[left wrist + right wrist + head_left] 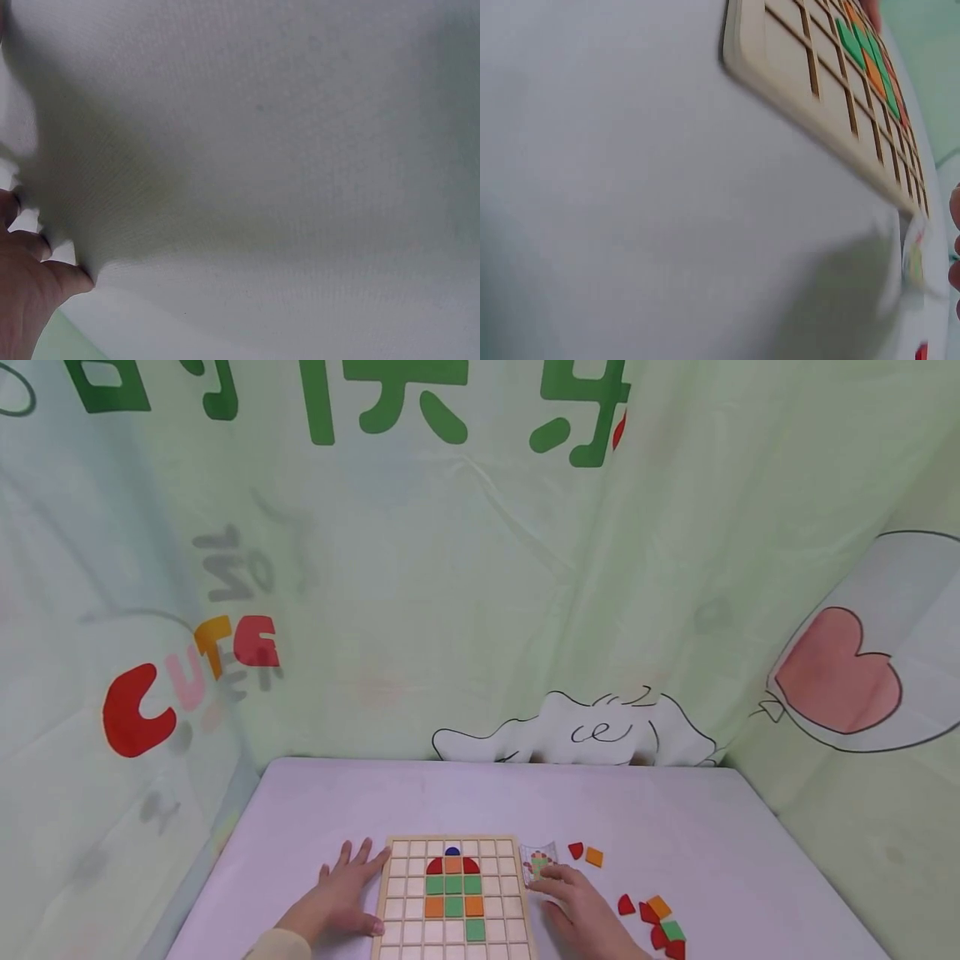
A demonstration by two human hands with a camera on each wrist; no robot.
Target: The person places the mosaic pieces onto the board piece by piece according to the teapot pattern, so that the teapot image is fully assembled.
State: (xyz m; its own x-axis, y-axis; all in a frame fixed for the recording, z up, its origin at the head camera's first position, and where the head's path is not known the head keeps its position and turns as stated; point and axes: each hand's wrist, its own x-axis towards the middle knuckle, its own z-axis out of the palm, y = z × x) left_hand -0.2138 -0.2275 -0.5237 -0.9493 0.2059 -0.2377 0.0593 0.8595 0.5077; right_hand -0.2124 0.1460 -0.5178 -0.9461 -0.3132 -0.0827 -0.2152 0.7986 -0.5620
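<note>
1. Lying on the worktop (337, 802) between the two hands, the grid board (492, 887) runs its side edges toward the far side; its near end is cut off, so I cannot tell its long axis.
2. The left hand (341, 893) is spread at the board's left rim, fingers apart, gripping nothing.
3. Right of the board is the right hand (577, 902), thumb apart from fingers that cover part of the picture card (537, 857); I cannot tell whether they touch it. The card lies ahead and slightly left of that hand.
4. The key relation, I judge: board to the right hand's left, loose tiles (626, 905) to its right, far nearer it than the left.
5. The tile figure (453, 885) has its long axis near-to-far, its blue half-round (452, 852) pointing away.
</note>
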